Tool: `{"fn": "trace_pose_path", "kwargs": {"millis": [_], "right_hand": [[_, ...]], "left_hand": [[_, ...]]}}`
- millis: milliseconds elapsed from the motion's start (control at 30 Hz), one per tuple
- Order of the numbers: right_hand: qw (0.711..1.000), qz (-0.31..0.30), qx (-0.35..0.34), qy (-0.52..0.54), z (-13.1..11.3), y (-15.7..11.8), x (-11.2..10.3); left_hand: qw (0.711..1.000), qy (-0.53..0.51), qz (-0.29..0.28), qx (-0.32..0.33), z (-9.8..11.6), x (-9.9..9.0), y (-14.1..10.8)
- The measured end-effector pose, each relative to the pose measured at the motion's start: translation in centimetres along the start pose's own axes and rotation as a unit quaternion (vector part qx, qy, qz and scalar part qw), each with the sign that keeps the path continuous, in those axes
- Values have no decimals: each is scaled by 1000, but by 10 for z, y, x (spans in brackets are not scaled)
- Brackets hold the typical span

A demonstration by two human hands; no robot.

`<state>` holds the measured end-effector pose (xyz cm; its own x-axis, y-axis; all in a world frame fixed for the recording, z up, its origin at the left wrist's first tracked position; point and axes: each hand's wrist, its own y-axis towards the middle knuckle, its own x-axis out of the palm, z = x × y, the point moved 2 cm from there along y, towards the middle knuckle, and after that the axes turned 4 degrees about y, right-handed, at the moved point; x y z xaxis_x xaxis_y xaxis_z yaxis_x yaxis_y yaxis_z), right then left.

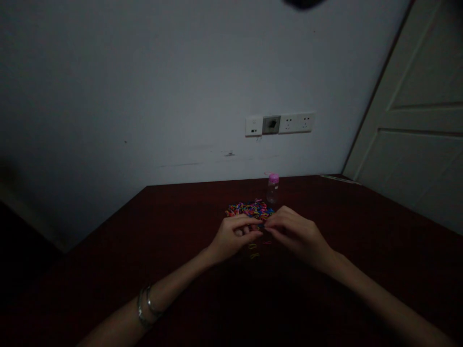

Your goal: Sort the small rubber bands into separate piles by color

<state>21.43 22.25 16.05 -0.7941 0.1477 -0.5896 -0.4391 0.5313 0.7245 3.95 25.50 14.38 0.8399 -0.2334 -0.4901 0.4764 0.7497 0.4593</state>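
A pile of small multicoloured bands (249,208) lies on the dark red table, just beyond my hands. My left hand (233,236) is in front of the pile, its thumb and index finger apart around a small gap. Close beside it on the right, my right hand (294,231) has its thumb and fingertips nearly together; anything between them is too small and dark to make out. Yellowish bands (254,256) and a reddish band (266,243) rest on the table just below the hands.
A clear bottle with a pink cap (272,189) stands behind the pile. The dark red table (181,207) meets a pale wall with a row of sockets (288,123). A white panelled door (415,144) is on the right.
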Motion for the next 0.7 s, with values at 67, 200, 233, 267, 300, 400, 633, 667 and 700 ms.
{"fn": "trace_pose_path", "kwargs": {"millis": [67, 200, 233, 267, 300, 400, 633, 667, 700], "right_hand": [[999, 3, -39, -11, -7, 1, 1], [999, -6, -39, -31, -13, 2, 0], [999, -6, -33, -30, -15, 2, 0], [999, -3, -28, -27, -16, 2, 0], [999, 5, -25, -23, -17, 2, 0], [999, 47, -21, -9, -22, 2, -2], [994, 109, -5, 15, -27, 2, -5], [993, 114, -4, 19, -27, 1, -4], [993, 117, -3, 22, -27, 1, -4]], "left_hand": [[999, 3, 25, 39, 7, -2, -2], [994, 10, 62, 93, 17, -8, -4], [993, 13, 68, 100, 19, -8, -5], [992, 15, 73, 106, 20, -9, -5], [991, 17, 77, 109, 21, -10, -5], [990, 18, 87, 111, 22, -11, -5], [985, 20, 100, 136, 26, -15, -8], [985, 21, 101, 138, 26, -15, -8], [985, 21, 102, 138, 26, -16, -9]]}}
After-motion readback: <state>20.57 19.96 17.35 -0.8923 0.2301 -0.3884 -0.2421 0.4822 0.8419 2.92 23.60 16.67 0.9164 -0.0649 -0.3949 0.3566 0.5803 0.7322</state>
